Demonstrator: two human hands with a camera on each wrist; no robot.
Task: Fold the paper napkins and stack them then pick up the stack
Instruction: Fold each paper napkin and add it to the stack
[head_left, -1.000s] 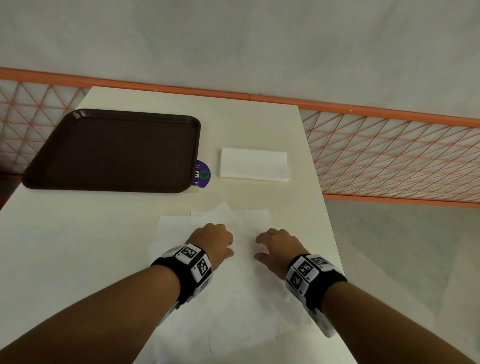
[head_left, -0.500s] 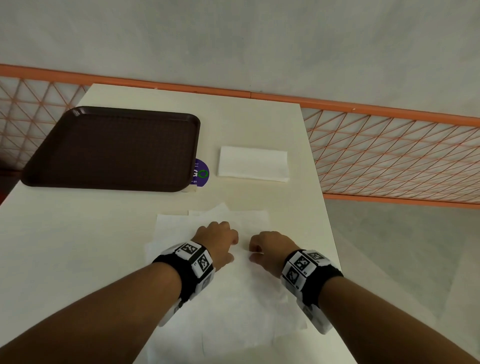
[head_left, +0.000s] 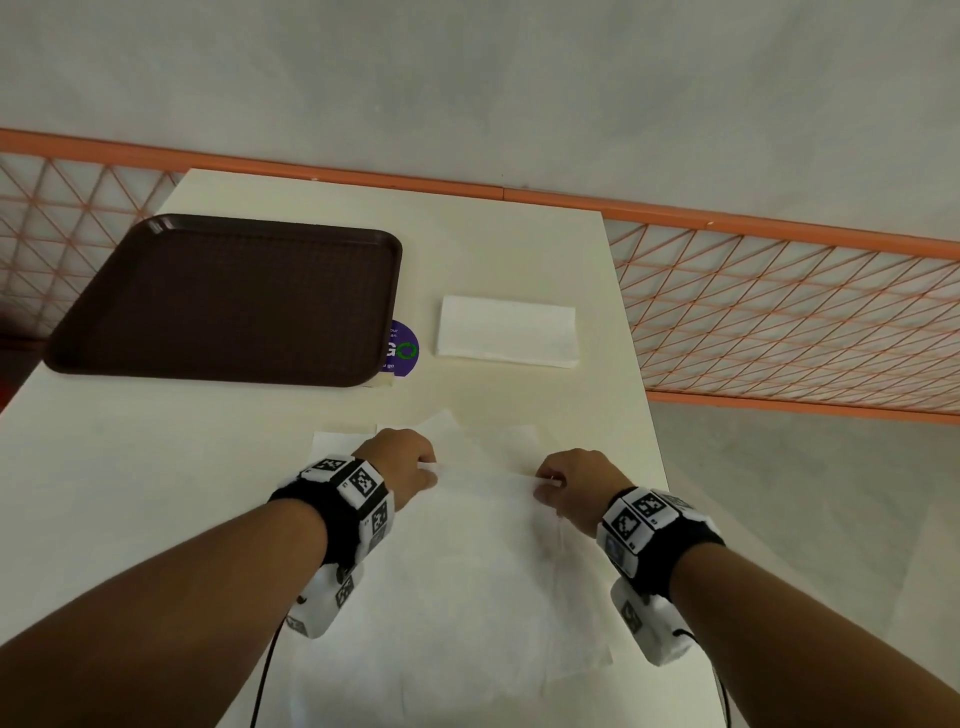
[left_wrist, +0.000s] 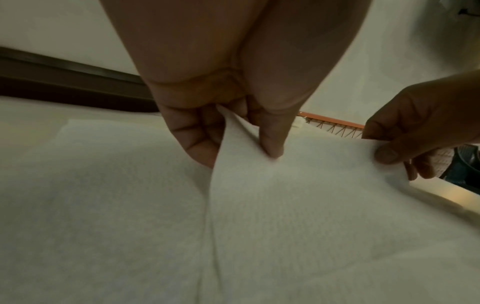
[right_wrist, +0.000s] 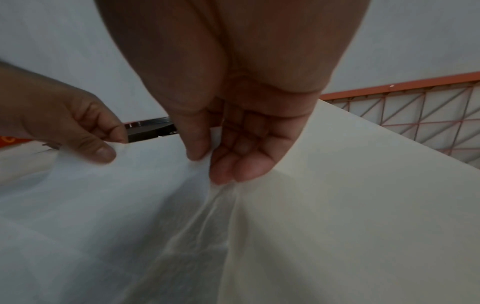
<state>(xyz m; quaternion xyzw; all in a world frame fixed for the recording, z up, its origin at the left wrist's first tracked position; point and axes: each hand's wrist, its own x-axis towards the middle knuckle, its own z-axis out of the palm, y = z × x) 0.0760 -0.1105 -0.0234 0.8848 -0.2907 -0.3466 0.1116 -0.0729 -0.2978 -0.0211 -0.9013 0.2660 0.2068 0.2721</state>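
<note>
Cream tabletop (head_left: 156, 493) carried a thin white paper napkin (head_left: 483, 571); left hand (head_left: 402, 462) and right hand (head_left: 576, 486) each pinched its 12 o'clock edge. Both should fold it evenly toward 6 o'clock.

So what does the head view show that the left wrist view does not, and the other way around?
Only the head view shows the folded napkin lying flat beside the brown tray, the purple sticker at the tray's corner, and both wristbands.

Only the left wrist view shows the left hand's grip from below: thumb and fingers pinching the raised edge of the unfolded napkin.

Both views show the right hand pinching the same napkin, the table, and the orange railing.
</note>
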